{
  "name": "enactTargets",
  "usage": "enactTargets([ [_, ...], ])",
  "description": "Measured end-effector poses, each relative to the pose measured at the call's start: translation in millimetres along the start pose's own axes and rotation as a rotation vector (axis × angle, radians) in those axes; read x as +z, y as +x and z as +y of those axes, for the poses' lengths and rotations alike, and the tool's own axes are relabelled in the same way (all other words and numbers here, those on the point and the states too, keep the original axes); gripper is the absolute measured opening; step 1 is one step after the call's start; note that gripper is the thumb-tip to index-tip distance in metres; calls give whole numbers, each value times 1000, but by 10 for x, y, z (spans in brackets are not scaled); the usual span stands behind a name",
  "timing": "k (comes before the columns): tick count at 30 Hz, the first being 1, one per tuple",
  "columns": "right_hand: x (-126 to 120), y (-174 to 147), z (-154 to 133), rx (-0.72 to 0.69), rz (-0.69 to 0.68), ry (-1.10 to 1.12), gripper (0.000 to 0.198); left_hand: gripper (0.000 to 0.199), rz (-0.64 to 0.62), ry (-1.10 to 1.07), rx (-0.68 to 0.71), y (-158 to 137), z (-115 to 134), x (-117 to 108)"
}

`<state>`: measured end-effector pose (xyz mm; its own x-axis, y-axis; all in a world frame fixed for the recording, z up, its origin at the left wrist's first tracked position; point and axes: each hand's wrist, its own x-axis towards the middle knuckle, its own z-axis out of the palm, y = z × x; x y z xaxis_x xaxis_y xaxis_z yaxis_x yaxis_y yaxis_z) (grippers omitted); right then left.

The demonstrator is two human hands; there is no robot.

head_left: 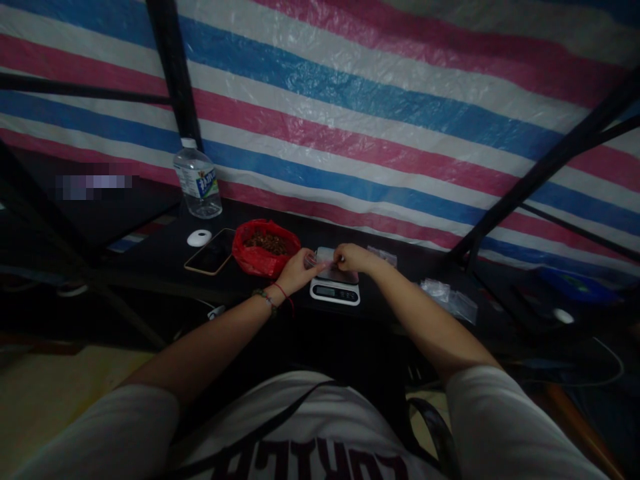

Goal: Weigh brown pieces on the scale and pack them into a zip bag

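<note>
Above a small digital scale [335, 292] with a white body, my two hands are close together. My left hand [295, 270] is closed, with a small clear plastic bag [311, 260] at its thumb and fingers. Just to the right, my right hand [354, 258] has its fingers curled in a pinch over the weighing plate. What it pinches is too dark and small to make out. Left of the scale sits an open red plastic bag [257, 263] with many small brown pieces [267, 243] inside.
Left of the red bag lie a phone [211, 252] and a white round object [199, 238]. A clear bottle [199, 180] stands behind them. Clear plastic bags [450, 300] lie to the right on the dark table [170, 267]. Black metal posts [176, 73] frame a striped sheet [350, 120].
</note>
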<state>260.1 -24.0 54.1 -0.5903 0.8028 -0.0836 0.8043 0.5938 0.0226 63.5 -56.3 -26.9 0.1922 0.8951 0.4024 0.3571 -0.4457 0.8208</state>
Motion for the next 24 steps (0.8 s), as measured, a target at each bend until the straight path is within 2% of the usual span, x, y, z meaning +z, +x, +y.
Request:
enactTargets([
  [5, -58, -14, -35, 40, 7, -22, 22, 46, -8, 0, -19, 1, 10, 6],
  [12, -81, 49, -70, 146, -125, -66, 26, 45, -14, -9, -22, -3, 11, 6],
  [16, -63, 119, -95, 179, -127, -119, 25, 45, -16, 7, -6, -5, 20, 2],
  [20, -59, 137, -22, 186, -98, -17, 19, 44, -9, 0, -10, -14, 31, 2],
  [24, -132, 109, 18, 134, 2, 255, 21, 45, -15, 1, -16, -24, 49, -3],
])
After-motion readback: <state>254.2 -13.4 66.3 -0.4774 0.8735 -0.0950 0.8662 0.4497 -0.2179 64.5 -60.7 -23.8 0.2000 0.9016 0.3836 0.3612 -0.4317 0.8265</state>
